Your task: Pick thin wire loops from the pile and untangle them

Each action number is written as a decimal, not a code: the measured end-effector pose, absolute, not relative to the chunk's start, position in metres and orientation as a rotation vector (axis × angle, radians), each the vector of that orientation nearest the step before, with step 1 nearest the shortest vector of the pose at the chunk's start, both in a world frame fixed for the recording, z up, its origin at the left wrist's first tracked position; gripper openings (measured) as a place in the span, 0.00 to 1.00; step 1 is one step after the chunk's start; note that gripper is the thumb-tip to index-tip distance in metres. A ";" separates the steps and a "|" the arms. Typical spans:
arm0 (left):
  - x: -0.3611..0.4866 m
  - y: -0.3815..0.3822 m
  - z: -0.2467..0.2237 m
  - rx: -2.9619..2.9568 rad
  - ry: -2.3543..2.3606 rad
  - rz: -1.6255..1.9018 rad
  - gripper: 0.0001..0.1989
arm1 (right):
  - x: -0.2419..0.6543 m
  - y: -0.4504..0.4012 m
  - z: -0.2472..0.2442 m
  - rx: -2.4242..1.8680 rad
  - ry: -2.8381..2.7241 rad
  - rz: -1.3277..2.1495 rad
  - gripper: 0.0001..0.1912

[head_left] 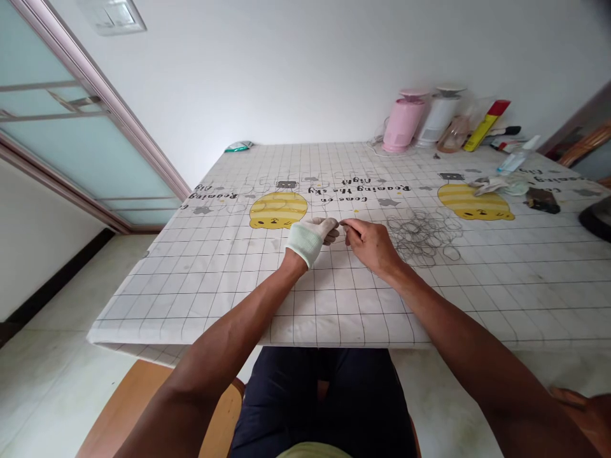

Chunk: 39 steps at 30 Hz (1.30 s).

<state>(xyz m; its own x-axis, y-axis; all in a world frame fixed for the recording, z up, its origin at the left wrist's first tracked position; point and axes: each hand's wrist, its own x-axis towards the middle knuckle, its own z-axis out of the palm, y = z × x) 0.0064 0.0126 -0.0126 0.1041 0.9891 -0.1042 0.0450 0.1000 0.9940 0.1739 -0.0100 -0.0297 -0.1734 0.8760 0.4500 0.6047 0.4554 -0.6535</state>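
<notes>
"How do the hands grip?"

"Both narrowly. The left hand, in a pale glove with a light green cuff, has its thumb and fingers drawn together. The bare right hand pinches too, thumb against forefinger, and the two sets of fingertips meet or nearly meet."

"Is anything between them?"

"I can't tell; whatever might be there is too small and fine to make out."

"And the wire rings?"

"The tangled pile of thin, dark wire rings lies flat on the checked tablecloth, just beside the right hand, on its right. Some loops at the edge spread out singly."

"What stands at the back?"

"Near the wall, a pink cylinder and a white cylinder are side by side. To their right, a red-and-yellow can leans at a tilt."

"Anything nearer on that side?"

"A clear bottle with a white tip, also tilted, and in front of it a crumpled pale bundle beside a small dark item. A green-and-white packet lies at the far left corner."
</notes>
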 end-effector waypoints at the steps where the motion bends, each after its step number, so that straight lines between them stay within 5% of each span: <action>1: 0.006 0.011 -0.010 1.219 1.217 1.033 0.09 | 0.174 -0.009 -0.030 -1.238 -1.885 0.404 0.16; 18: -0.001 0.015 -0.011 1.356 1.287 0.793 0.09 | 0.175 -0.004 -0.037 -1.295 -1.903 0.345 0.15; 27: -0.006 0.016 0.000 1.166 1.058 0.890 0.20 | 0.185 0.000 -0.034 -1.319 -1.808 0.304 0.16; 34: 0.004 0.007 -0.003 1.245 1.222 0.804 0.06 | 0.187 0.001 -0.031 -1.325 -1.779 0.262 0.15; 39: 0.007 0.009 -0.009 1.189 1.131 0.811 0.09 | 0.184 0.000 -0.031 -1.362 -1.786 0.281 0.16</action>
<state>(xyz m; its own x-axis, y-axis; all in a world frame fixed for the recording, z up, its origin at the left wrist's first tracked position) 0.0069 0.0094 -0.0089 0.2738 0.9324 -0.2360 0.0760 0.2236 0.9717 0.1835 -0.0003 -0.0305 -0.0455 0.8735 0.4847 0.6825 0.3815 -0.6234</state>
